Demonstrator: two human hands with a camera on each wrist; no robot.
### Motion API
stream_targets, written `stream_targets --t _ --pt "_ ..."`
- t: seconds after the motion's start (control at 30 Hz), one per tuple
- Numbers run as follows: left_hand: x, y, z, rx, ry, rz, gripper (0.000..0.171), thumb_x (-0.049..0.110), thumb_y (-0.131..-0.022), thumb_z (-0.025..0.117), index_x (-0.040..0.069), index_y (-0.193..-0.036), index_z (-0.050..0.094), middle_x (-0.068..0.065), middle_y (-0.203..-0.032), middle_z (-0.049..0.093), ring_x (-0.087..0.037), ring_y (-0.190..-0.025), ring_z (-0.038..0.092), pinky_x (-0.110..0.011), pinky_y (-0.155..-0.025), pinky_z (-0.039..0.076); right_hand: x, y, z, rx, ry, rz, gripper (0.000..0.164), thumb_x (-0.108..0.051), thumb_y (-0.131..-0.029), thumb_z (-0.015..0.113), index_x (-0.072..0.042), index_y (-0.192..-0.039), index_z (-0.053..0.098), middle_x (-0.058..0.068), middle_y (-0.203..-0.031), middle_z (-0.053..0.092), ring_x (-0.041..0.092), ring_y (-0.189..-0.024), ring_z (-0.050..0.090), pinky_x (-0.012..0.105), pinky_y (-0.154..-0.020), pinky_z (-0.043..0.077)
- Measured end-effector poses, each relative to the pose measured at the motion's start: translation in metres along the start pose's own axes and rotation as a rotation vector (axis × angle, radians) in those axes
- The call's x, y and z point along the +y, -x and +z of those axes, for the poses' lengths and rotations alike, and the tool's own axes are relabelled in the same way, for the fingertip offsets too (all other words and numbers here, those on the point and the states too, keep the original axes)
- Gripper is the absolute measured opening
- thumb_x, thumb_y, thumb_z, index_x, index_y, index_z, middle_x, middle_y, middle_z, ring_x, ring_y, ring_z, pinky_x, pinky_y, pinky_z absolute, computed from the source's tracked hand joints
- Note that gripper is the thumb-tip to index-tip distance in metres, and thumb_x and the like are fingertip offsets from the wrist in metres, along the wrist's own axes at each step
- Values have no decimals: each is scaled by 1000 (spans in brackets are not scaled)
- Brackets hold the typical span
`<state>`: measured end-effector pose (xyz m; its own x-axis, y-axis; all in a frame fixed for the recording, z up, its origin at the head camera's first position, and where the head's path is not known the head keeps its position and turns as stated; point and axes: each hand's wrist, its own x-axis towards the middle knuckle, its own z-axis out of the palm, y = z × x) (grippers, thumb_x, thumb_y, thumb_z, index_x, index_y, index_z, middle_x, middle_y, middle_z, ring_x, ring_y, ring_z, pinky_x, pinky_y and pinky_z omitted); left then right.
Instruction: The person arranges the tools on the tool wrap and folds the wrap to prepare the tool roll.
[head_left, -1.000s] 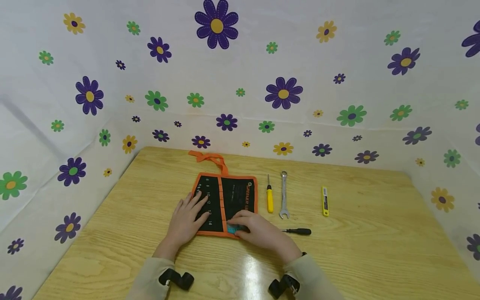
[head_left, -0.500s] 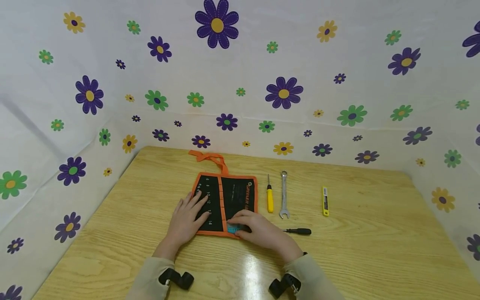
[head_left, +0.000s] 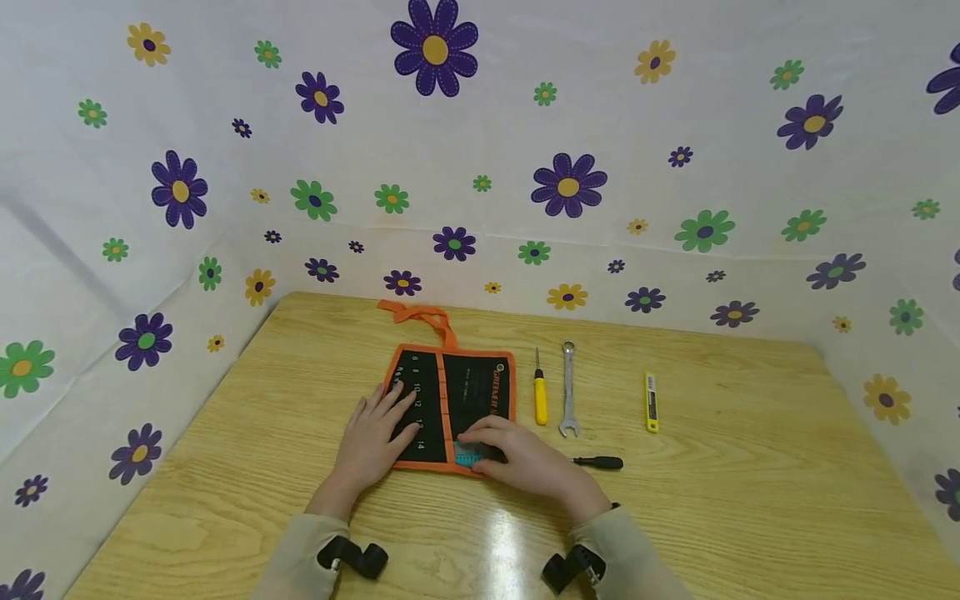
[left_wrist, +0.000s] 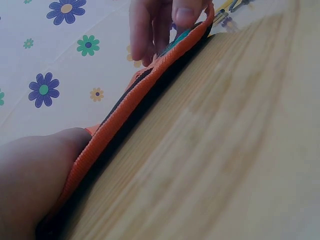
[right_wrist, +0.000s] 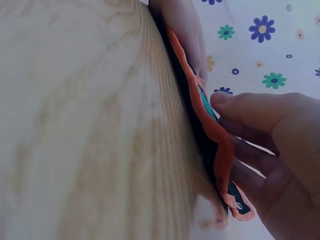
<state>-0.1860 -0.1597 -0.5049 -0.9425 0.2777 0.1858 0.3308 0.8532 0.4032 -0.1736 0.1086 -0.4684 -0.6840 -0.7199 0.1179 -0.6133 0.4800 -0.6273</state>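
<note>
On the pouch [head_left: 476, 392], my right hand [head_left: 517, 457] has edged rightward, baring more of the teal piece [head_left: 467, 455], perhaps easing off; its grip I can't tell; my left hand [head_left: 375, 442] lies flat.

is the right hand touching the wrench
Apart. The head view shows it: a strip of bare tabletop lies between the right hand and the near end of the wrench.

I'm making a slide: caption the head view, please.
Left hand on the pouch, right hand at its teal item, yellow screwdriver and wrench to the right.
</note>
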Motion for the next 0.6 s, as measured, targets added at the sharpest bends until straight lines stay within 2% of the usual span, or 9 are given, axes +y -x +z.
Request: stream_targets --t 0.17,0.3,0.5,0.6 --pt "-1 0 0 0 -1 1 55 41 -96 54 16 -144 46 -10 -152 34 -35 -142 20 -57 -112 14 -4 2 -10 31 17 30 39 -18 -94 63 -9 -131 59 0 -127 53 14 -115 52 31 -94 47" --pt "-1 1 1 -7 1 6 55 42 -96 53 17 -145 45 -10 -152 33 -34 -142 19 -56 -112 14 -2 5 -18 104 44 81 38 -16 -93 64 -7 -129 60 5 -127 54 21 -115 54 36 -90 49" --pt "-2 1 2 0 15 6 55 42 -97 53 17 -145 44 -9 -152 32 -34 -142 19 -56 -112 13 9 9 -32 302 73 264 35 -11 -90 67 -5 -124 62 8 -120 58 26 -105 58 41 -85 51" --pt "-3 0 1 6 17 8 55 41 -97 53 17 -145 45 -9 -152 33 -34 -142 20 -56 -112 14 12 14 -41 373 92 341 34 -8 -89 68 -3 -122 63 11 -117 60 28 -101 59 43 -84 52"
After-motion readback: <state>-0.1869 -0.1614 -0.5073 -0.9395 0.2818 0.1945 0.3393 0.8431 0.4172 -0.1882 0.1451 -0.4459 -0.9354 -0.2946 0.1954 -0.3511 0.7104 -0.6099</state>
